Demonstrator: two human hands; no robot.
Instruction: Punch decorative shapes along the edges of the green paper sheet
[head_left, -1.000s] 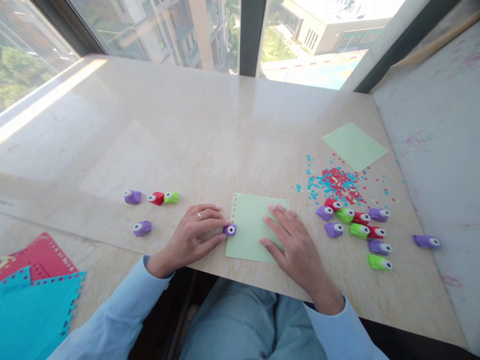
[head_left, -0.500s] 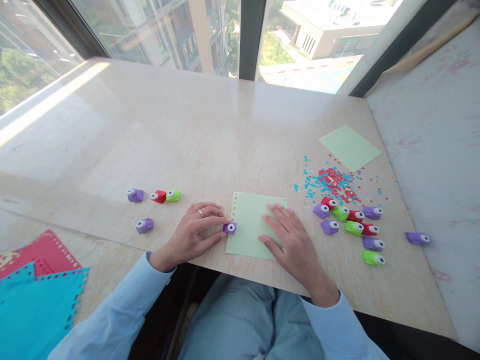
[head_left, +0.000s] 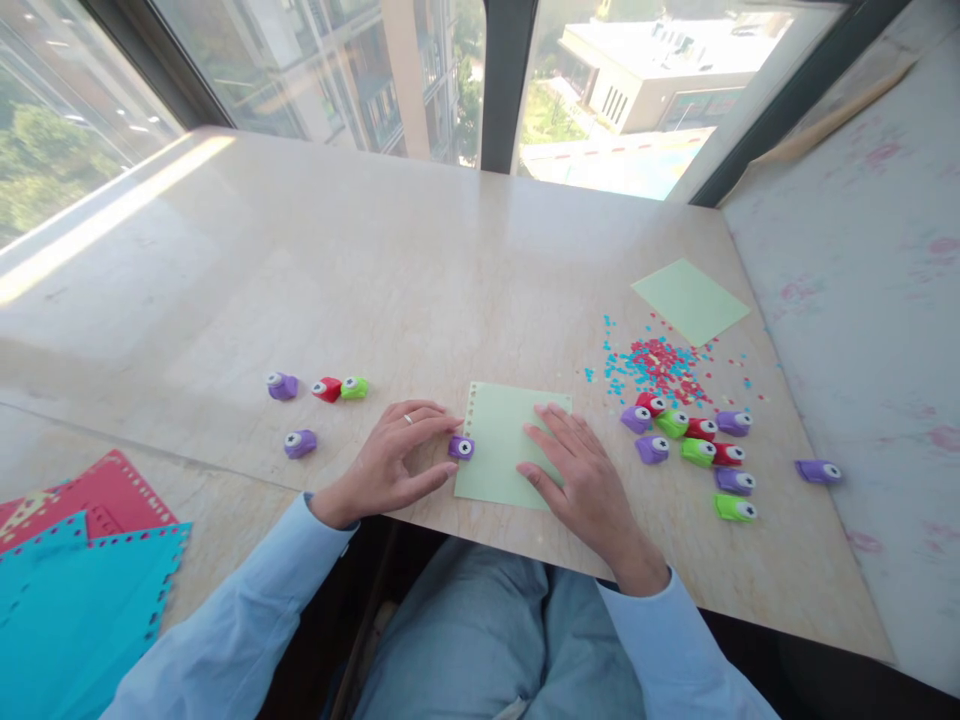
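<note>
Here, a marble tabletop (head_left: 375, 260) beside sunlit windows (head_left: 315, 60). The left hand (head_left: 390, 462) pinches a purple punch (head_left: 460, 447) at the green paper (head_left: 504, 440) edge; the right hand (head_left: 581, 475) lies spread flat on it.

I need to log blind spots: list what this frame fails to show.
Head view only:
- Punch slot: hidden by left hand fingers and the sheet edge.
- Sheet's right part: under right hand.
- Punch shapes: too small.
- Blue sheets: cut off at left edge.
</note>
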